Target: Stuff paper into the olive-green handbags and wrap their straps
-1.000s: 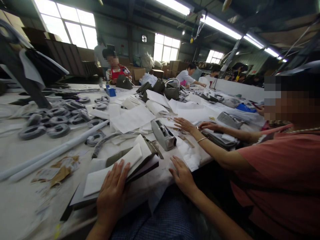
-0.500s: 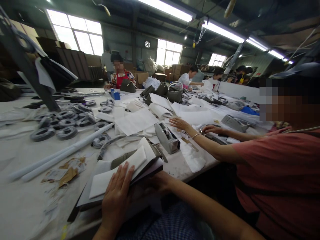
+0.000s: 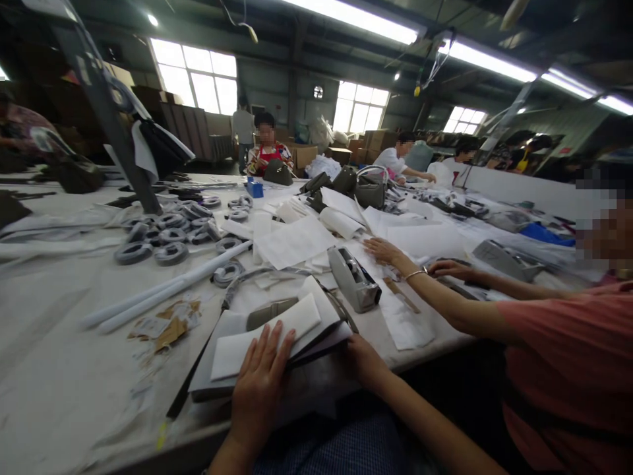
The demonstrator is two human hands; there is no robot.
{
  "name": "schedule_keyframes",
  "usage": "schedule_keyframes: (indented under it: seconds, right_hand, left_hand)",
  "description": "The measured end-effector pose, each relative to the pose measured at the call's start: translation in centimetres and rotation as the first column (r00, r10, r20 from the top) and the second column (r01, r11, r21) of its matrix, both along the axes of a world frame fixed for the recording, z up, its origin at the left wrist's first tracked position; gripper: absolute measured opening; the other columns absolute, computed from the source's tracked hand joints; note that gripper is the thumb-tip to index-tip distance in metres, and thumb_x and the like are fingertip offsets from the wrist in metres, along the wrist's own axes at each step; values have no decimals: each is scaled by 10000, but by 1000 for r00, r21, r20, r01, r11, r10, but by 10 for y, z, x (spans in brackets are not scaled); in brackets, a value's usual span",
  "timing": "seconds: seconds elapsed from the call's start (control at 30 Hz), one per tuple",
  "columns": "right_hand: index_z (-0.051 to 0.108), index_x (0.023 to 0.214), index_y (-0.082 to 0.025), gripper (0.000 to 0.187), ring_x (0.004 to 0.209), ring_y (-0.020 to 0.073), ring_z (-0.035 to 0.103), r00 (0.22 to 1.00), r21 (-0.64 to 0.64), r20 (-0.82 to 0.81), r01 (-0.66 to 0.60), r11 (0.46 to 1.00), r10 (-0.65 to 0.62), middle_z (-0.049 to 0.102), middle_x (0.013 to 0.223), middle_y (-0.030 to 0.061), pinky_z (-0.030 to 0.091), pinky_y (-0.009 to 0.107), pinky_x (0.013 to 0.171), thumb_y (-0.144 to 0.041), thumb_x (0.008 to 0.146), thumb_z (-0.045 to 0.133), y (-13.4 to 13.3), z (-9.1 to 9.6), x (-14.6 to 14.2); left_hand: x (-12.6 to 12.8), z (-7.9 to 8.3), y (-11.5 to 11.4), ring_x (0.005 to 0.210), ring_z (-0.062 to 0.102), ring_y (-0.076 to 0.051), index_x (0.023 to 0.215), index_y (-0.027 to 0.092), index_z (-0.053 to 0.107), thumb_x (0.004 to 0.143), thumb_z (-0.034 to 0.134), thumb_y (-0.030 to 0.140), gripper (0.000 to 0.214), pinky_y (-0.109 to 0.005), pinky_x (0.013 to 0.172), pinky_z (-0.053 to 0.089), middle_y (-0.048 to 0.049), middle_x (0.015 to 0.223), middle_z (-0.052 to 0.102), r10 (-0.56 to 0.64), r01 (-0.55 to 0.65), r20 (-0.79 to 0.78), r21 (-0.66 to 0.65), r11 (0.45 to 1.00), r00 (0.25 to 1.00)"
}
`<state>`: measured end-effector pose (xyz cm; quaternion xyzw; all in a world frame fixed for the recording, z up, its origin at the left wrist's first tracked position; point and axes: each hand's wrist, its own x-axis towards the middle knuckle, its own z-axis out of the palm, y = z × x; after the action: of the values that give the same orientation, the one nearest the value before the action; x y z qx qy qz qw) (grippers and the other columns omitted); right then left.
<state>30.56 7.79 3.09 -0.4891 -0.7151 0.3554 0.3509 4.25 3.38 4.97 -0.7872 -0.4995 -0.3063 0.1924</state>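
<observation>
In front of me an olive-grey handbag (image 3: 205, 390) lies near the table's front edge, partly covered by white sheets. My left hand (image 3: 262, 369) rests flat on the folded white padding sheet (image 3: 291, 323) on top of it, fingers stretched out. At the bag's right end, my right hand (image 3: 366, 363) has its fingers curled at the edge; the bag partly hides the fingertips. A dark strap (image 3: 195, 369) runs along the bag's left side. Just beyond the bag stands a grey tape dispenser (image 3: 353, 280).
Coils of grey wrapped handles (image 3: 171, 252) and long white tubes (image 3: 168, 290) lie to the left, with brown paper scraps (image 3: 171, 330). A co-worker's hands (image 3: 388, 254) work close by on the right. Further back are finished-looking bags (image 3: 368, 191) and a slanted post (image 3: 123, 145).
The camera view has swung left, so everything sits further right in the picture. My right hand has shifted to the bag's right corner; my left hand stays flat on the padding.
</observation>
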Motion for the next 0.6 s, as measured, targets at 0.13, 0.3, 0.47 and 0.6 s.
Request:
schedule_keyframes:
  seconds: [0.13,0.3,0.47,0.6]
  right_hand:
    - [699,1108,-251,295,1190,294,576,916,222,398,-52,974,-42,671,1222,92,467,474,1029,-199,894,502,-23,11,20]
    - [724,1068,-266,298,949,272,694,767,295,557,174,939,-317,739,1068,79,557,411,864,-201,912,479,-47,16,49]
    - [726,1080,-262,284,966,265,708,831,340,385,277,898,-402,743,1085,76,558,391,884,-256,939,480,-52,45,53]
    - [715,1110,-261,262,1052,248,681,937,356,195,209,911,-291,732,1116,58,524,376,966,-289,948,510,-33,76,21]
  left_hand:
    - [1,-2,-1,1413,374,-280,1543,248,233,931,410,90,656,-458,1131,402,-80,1532,404,-22,22,-1,-9,1000,1000]
    - [5,-9,-2,1400,395,-290,1524,248,294,946,364,62,611,-467,1107,422,-86,1521,420,-25,25,-80,1,1000,997]
    - [9,-14,-3,1370,435,-316,1497,254,362,959,363,80,566,-475,1062,464,-92,1521,420,-20,28,-180,40,999,983]
    - [10,-14,-8,1358,454,-308,1496,274,359,962,361,88,566,-466,1047,479,-86,1524,417,-31,42,-251,36,998,967]
